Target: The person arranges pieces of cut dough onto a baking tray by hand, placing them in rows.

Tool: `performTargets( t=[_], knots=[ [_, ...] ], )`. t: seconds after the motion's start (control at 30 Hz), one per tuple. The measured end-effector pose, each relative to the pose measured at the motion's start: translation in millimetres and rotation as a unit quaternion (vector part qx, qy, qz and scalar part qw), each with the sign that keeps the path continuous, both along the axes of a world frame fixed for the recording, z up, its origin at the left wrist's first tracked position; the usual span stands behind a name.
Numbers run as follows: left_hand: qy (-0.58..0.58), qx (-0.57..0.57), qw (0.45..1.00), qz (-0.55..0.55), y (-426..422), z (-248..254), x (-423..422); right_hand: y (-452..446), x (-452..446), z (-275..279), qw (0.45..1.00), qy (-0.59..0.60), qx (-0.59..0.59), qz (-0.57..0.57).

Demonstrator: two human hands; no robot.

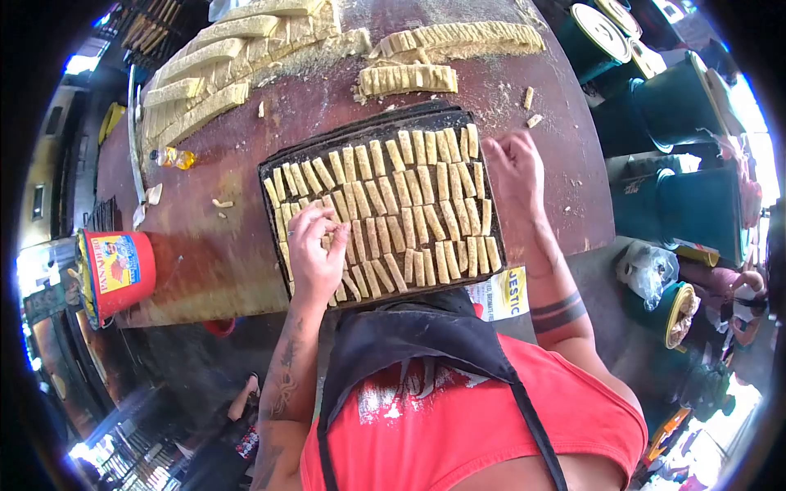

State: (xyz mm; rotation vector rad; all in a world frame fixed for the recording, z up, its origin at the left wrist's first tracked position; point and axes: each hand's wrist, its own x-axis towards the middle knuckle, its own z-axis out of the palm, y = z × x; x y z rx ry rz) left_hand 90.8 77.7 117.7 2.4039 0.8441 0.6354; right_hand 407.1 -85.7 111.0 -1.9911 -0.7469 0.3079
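Observation:
A dark baking tray (274, 153) lies at the table's near edge, filled with rows of short, crumb-coated dough sticks (385, 192). Over the tray's left part is my left hand (315, 250), its fingers closed in a pinch by the sticks; what lies between the fingertips is mostly hidden. My right hand (517, 168) is just off the tray's upper right side, with fingers curled and slightly blurred. Nothing can be made out inside it. Two loose dough sticks (529, 98) lie on the table beyond that hand.
Long cut dough strips (205, 61) are piled at the back left, with sliced rows (458, 37) at the back. A small bottle (173, 158) lies on the left. A red bucket (123, 274) stands at the table's left edge. Green drums (679, 102) line the right side.

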Motion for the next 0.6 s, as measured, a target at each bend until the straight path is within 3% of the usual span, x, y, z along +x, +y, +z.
performTargets(
  t=[0.03, 0.1, 0.13, 0.23, 0.27, 0.3, 0.37, 0.5, 0.6],
  knots=[
    [0.022, -0.027, 0.999, -0.024, -0.2, 1.8, -5.8, -0.8, -16.5, 13.2, 0.997, 0.025, -0.066, 0.030],
    [0.124, 0.052, 0.985, -0.111, 3.1, 4.2, -15.4, -12.3, -36.8, -10.7, 0.968, -0.117, -0.027, 0.219],
    [0.147, 0.012, 0.986, -0.082, 3.9, 3.2, -27.3, -17.7, -48.3, -5.6, 0.975, -0.102, -0.060, 0.188],
    [0.019, -0.028, 0.997, 0.063, 21.8, -14.5, -89.0, -48.8, -46.0, -16.9, 0.987, -0.078, -0.126, 0.055],
    [0.045, -0.001, 0.991, 0.123, 26.9, -13.2, -105.3, -62.6, -44.2, -28.3, 0.986, -0.045, -0.158, 0.003],
    [0.091, -0.099, 0.976, 0.172, 31.5, -22.1, -125.4, -76.1, -44.6, -40.1, 0.980, -0.013, -0.191, -0.049],
    [0.111, -0.245, 0.944, 0.193, 25.8, -35.0, -148.0, -93.2, -47.0, -57.5, 0.967, 0.089, -0.233, -0.046],
    [0.093, -0.226, 0.955, 0.170, 16.8, -47.9, -151.4, -83.6, -54.0, -61.9, 0.960, 0.003, -0.264, -0.096],
    [0.061, -0.291, 0.938, 0.180, 21.8, -53.4, -152.4, -81.5, -55.6, -57.4, 0.965, -0.022, -0.233, -0.120]
  ],
)
